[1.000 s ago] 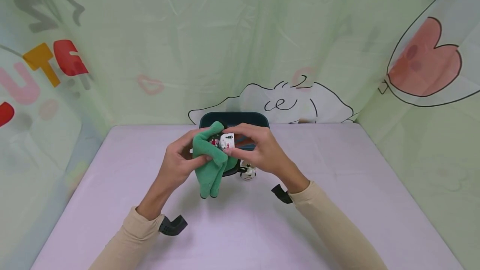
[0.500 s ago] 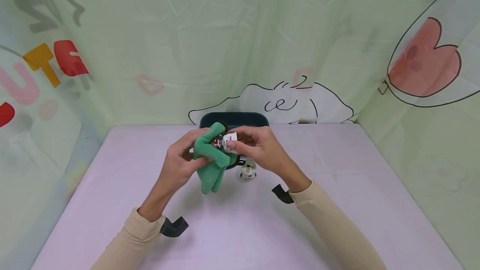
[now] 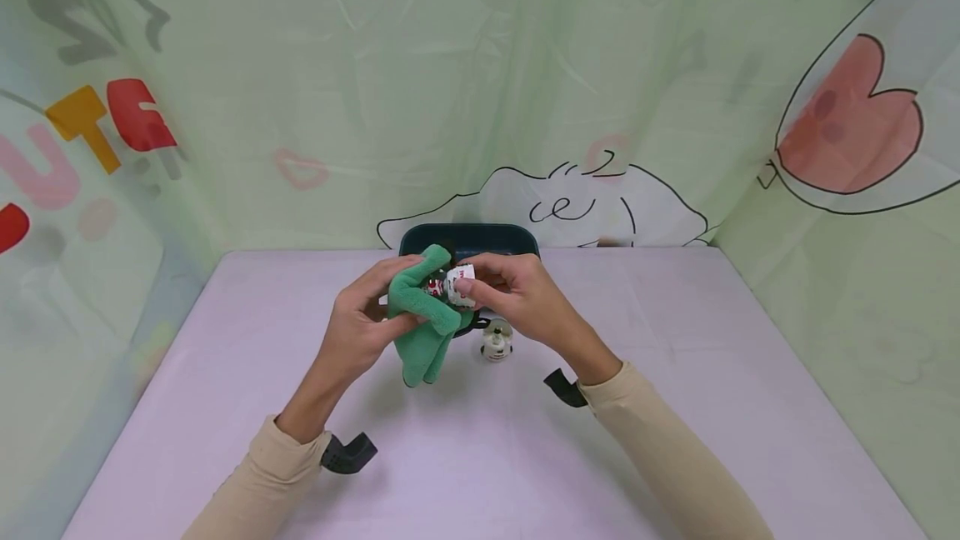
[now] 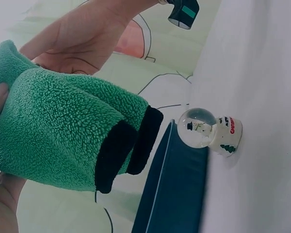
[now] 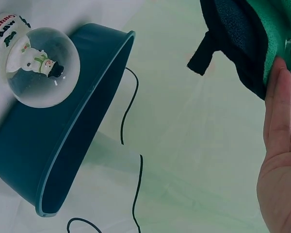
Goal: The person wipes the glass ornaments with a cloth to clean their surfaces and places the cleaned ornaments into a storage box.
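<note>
A green plush cloth with black edging [image 3: 420,336] hangs folded from my left hand [image 3: 354,325], pinched between thumb and fingers. Tucked in its fold is a snow globe [image 3: 460,284], its white printed base poking out to the right and its dome mostly covered by cloth. My right hand [image 3: 531,294] grips that base, thumb in front. In the left wrist view, the cloth [image 4: 63,121] hides much of both hands. Just below the right fingers, a second snow globe [image 3: 497,342] stands upright on the table; the left wrist view shows a snowman inside its dome [image 4: 197,127].
Behind the hands, a dark teal bin [image 3: 468,237] stands at the back of the lilac-covered table [image 3: 480,457]. The second globe is right before the bin's front wall [image 5: 34,131]. Printed curtains [image 3: 420,90] close in the back and sides.
The right thumb has shifted over the globe's base, and the base has turned and moved slightly right. The cloth has risen a little. Over the last half second, almost nothing moves.
</note>
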Demonstrator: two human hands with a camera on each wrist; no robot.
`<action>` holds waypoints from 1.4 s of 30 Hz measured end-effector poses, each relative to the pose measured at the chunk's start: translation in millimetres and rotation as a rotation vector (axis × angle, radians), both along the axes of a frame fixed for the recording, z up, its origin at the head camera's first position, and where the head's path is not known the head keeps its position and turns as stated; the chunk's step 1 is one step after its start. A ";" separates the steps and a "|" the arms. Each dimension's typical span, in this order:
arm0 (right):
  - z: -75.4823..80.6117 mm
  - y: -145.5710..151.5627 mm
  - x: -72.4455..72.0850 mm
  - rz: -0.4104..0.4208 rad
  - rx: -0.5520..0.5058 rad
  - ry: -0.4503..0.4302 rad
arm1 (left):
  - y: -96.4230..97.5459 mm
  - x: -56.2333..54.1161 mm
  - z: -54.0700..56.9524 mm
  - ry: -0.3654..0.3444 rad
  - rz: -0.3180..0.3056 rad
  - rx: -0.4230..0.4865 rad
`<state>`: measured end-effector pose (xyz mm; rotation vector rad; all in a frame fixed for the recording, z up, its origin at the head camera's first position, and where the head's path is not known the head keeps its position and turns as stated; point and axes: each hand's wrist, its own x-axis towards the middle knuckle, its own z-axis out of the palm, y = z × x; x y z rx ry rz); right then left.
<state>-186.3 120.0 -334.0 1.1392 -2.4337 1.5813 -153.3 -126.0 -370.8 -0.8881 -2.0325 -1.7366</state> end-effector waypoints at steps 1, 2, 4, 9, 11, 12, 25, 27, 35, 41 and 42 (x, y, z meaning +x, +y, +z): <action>0.1 -0.2 -0.2 0.001 0.000 0.001 | -0.1 0.0 0.1 0.000 0.001 0.000; 0.3 -0.3 -0.2 0.001 0.001 0.001 | -0.3 0.0 0.2 0.000 0.001 0.001; 0.3 -0.6 -0.2 0.002 0.004 0.010 | -0.8 -0.1 0.4 0.001 0.001 0.003; -1.1 -1.8 0.5 0.021 -0.005 0.055 | -1.6 0.1 1.4 0.011 -0.001 0.012; -2.0 -2.1 0.6 0.031 -0.013 0.080 | -1.6 0.3 1.8 0.016 -0.006 0.017; -2.2 -2.3 0.7 0.036 -0.017 0.097 | -1.7 0.3 2.0 0.018 -0.009 0.019; -5.6 -1.3 -1.4 0.126 -0.093 0.273 | -1.0 0.7 4.1 0.001 -0.028 0.038; -5.6 -1.4 -1.9 0.133 -0.103 0.298 | -0.7 0.7 4.6 -0.001 -0.033 0.046; -7.4 -1.2 -3.6 0.142 -0.116 0.366 | -0.6 -0.3 2.2 -0.019 -0.047 0.062; -8.5 -1.8 -5.3 0.149 -0.115 0.429 | -1.2 -0.8 0.7 -0.040 -0.052 0.061; -8.6 -1.8 -5.5 0.148 -0.113 0.442 | -1.4 -1.1 0.5 -0.044 -0.053 0.060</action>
